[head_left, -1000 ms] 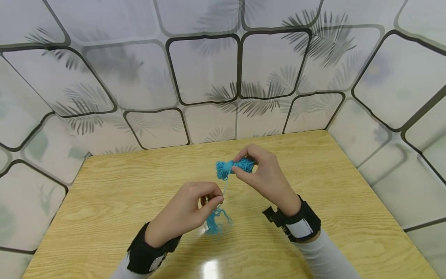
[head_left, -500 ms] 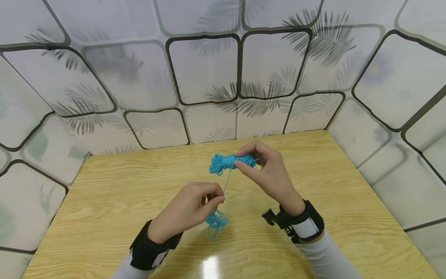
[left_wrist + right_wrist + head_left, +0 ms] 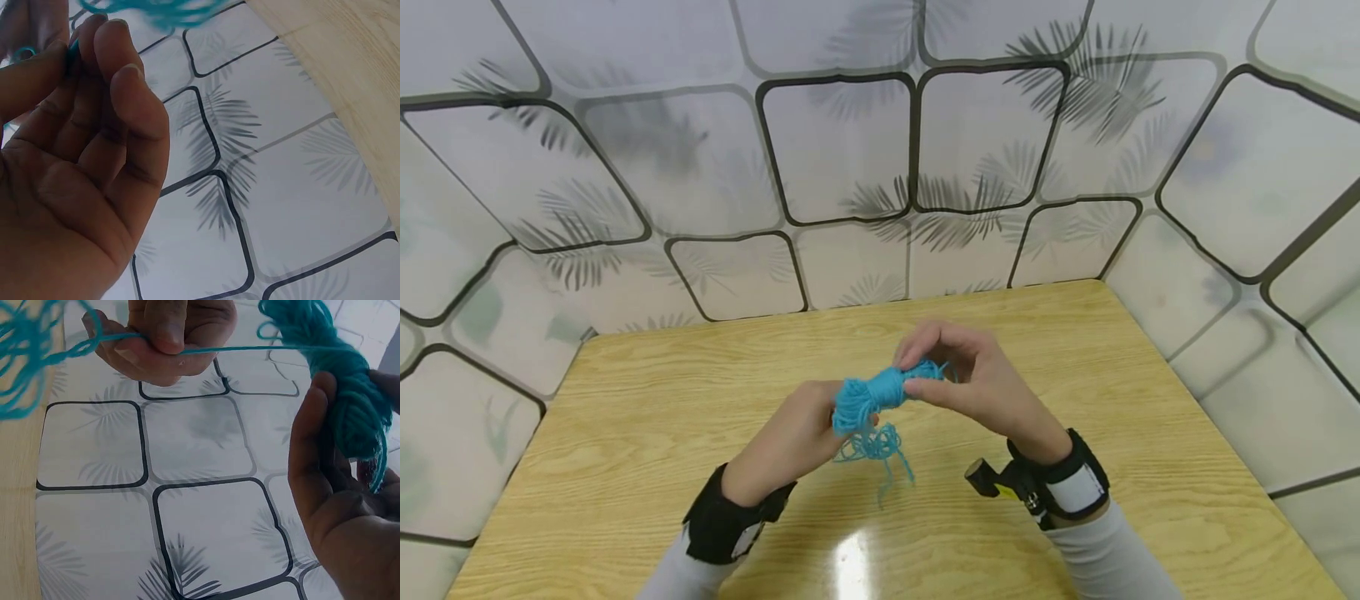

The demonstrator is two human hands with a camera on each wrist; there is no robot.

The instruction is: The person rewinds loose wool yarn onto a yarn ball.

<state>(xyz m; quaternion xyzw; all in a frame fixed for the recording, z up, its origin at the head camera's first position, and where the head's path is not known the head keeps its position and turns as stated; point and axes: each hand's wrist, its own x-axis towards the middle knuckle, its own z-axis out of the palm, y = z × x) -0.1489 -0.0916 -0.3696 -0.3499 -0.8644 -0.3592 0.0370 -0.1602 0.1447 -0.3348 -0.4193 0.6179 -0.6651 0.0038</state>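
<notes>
Above the wood-grain tabletop, mid-frame, the right hand has its grip round the blue yarn bundle, the left hand pinches its strand, and I'd fear the dangling loops knotting if tugged hastily.

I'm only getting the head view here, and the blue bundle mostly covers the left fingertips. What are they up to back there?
Observer: From the right wrist view, the left hand is pinching a single blue strand between thumb and finger.

Operator: Oh! And where does it go from there?

Observer: One way, it runs in a straight line across to the blue bundle.

Operator: What about the other way?

Observer: Past the fingers, it leads into the loose loops.
</notes>
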